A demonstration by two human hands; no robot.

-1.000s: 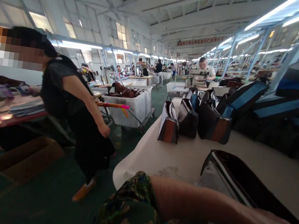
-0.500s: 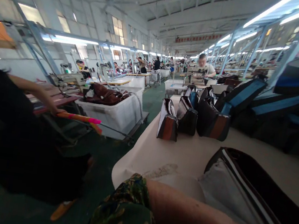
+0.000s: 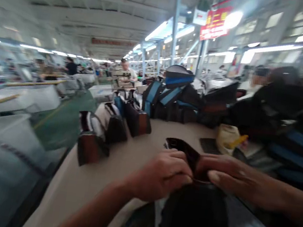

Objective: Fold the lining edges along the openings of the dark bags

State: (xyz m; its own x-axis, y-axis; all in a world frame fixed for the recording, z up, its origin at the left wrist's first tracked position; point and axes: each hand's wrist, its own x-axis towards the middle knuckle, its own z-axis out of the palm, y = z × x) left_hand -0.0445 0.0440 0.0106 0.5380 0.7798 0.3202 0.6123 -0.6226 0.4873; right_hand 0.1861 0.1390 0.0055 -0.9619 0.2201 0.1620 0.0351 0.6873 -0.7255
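Right up by the near side of the desk (image 3: 121,162), there's the dark bag (image 3: 198,219), mouth open: left hand (image 3: 163,174) pinching its rim, right hand (image 3: 227,170) gripping just beside, thumb nearest us. Even tension should serve best, keeping that edge from puckering. Matt black wall, dark brown, faintly shiny lining; beyond, boxy bags (image 3: 137,121) showing rust-brown end panels.

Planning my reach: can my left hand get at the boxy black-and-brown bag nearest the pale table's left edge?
Probably yes: only pale tabletop shows between your left hand and that boxy bag, though the hand grips a dark open bag's rim.
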